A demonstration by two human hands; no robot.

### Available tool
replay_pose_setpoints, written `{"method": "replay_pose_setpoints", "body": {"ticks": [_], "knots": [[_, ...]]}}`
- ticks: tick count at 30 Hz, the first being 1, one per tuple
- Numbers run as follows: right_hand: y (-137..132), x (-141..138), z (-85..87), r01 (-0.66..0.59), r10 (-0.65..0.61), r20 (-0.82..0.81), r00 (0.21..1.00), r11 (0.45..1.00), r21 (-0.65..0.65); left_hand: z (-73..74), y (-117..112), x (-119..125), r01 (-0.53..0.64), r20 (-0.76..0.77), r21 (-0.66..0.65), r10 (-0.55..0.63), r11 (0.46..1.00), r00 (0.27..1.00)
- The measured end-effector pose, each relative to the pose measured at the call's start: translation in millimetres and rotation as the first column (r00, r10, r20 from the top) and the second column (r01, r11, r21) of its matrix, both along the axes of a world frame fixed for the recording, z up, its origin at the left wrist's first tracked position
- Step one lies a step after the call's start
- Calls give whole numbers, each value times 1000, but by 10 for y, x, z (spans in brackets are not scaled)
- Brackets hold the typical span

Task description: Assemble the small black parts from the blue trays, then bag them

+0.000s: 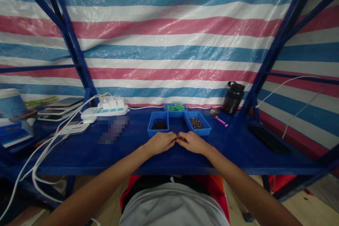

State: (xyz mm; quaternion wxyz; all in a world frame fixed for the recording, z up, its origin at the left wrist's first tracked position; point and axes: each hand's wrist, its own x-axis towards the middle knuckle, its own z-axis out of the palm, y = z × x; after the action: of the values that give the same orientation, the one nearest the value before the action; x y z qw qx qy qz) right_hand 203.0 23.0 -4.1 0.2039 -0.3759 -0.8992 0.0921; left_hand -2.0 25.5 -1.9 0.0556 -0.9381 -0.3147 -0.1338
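My left hand [161, 142] and my right hand [194, 142] meet at the fingertips above the front of the blue table [174, 160]. Fingers and thumbs are pinched together on both; whatever lies between them is too small or hidden to make out. Just beyond my left hand stands a blue tray [149, 129] with small black pieces [159, 124]. Past my right hand sits another blue tray [207, 130], holding small shiny metallic pieces [196, 123]. Behind these two, a third blue tray [176, 113] contains green pieces [176, 107].
At the left are a white power strip [107, 111] with chargers, trailing white cables [50, 144] and stacked phones [59, 107]. To the right stand a dark bottle [233, 98], a pink lighter-like object [220, 121] and a black flat object [269, 139]. Blue posts [278, 49] flank the table.
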Motion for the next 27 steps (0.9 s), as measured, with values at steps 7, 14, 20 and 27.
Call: {"method": "replay_pose_setpoints", "body": {"ticks": [7,14,20,27], "knots": [[3,11,26,17,-17,-4,1000,1000,10,-3,2,1,-59,-16,-6,59,998,998],[22,19,13,5,-5,-7,1000,1000,-21,-25,6,-18,-118,-10,-76,118,990,993],[28,27,15,10,-12,-45,999,1000,-27,1,-4,-15,-145,-56,-65,141,987,988],[58,26,-35,22,-22,26,999,1000,9,27,-12,-4,-105,-6,-52,104,993,995]]}}
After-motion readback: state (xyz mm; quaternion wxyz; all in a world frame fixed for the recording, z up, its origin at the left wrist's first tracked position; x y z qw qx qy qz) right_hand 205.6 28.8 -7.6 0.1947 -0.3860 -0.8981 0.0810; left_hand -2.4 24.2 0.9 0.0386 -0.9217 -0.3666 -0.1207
